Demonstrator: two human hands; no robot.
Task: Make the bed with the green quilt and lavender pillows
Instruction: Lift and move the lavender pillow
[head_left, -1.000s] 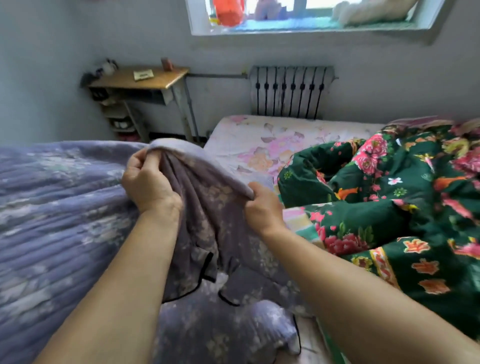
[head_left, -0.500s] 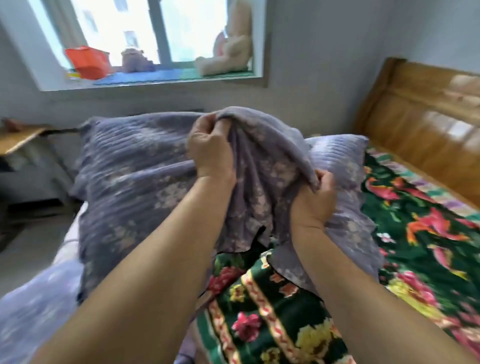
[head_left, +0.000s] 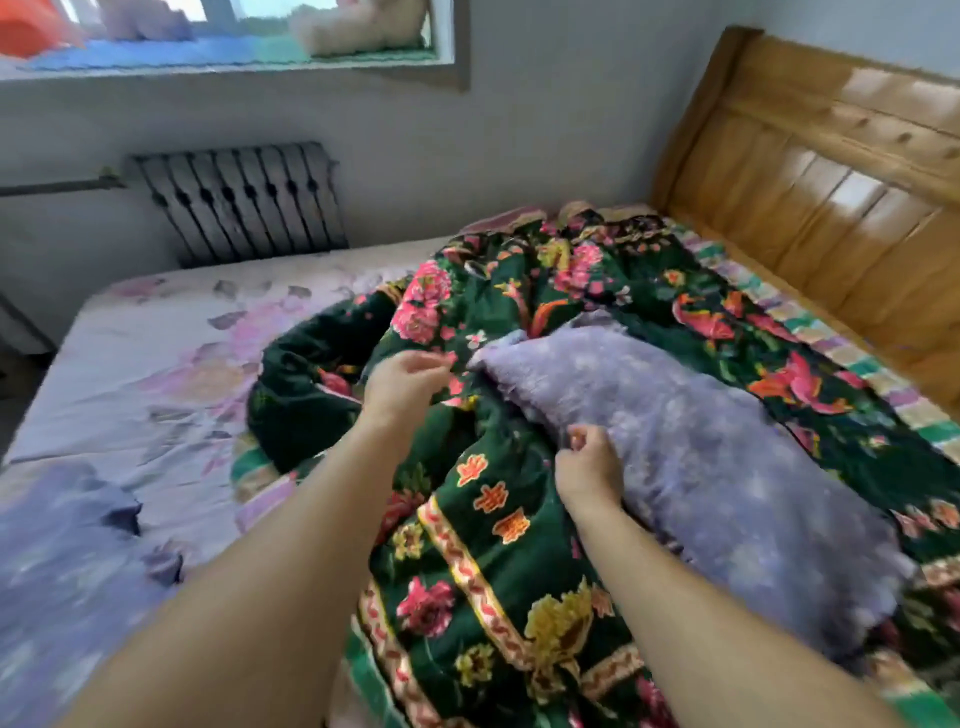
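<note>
Head view: lavender pillow (head_left: 691, 457) lies on top of the rumpled green quilt (head_left: 467, 561), toward the wooden headboard (head_left: 810, 171) side of the bed. Right hand (head_left: 589, 467) sits at the pillow's near edge, fingers (head_left: 579, 434) loosely curled; frame is blurred, so cannot tell whether they pinch the cover or merely touch it. Left hand (head_left: 402, 382) hovers over the quilt just beside the pillow's far corner, fingers curled and a little apart, apparently holding nothing. A second lavender pillow (head_left: 57, 551) shows at lower left on the floral sheet (head_left: 171, 364), well apart from the first.

Step in hand, as I judge it: parking the pillow out of the way so the quilt can be spread. To do it well, let go cleanly. The quilt is bunched beneath the pillow, so any tug will drag the pillow along. Better to shift the pillow onto bare sheet or against the headboard first, then take the quilt by its bordered edge with both hands and pull it flat toward the radiator (head_left: 239, 202) side.
</note>
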